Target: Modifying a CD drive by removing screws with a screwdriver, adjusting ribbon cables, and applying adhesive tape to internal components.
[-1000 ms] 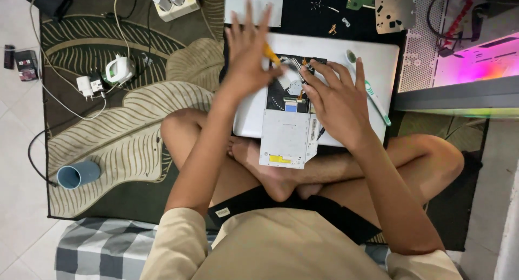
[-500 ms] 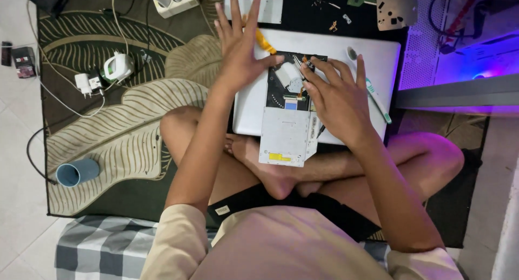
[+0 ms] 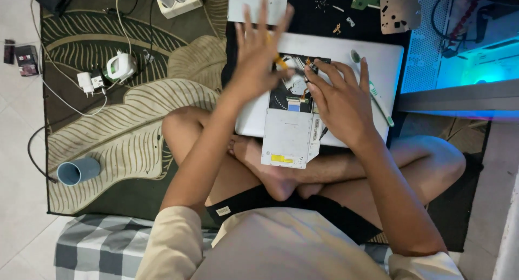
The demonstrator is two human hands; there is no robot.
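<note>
Laptop (image 3: 373,69), white and flipped underside up, rests across your crossed legs with a dark open bay and a silver drive (image 3: 289,137) half out of it. Your left hand (image 3: 259,55) has fingers fanned wide, gripping a yellow-handled screwdriver (image 3: 279,61) against the palm. Your right hand (image 3: 340,99) presses curled fingertips at the bay's edge. A green toothbrush (image 3: 378,99) lies just beside it.

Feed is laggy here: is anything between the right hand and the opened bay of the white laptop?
Nothing visible does. The right hand already rests at the open bay of the white laptop, fingertips on it; the left hand is beside it.
</note>
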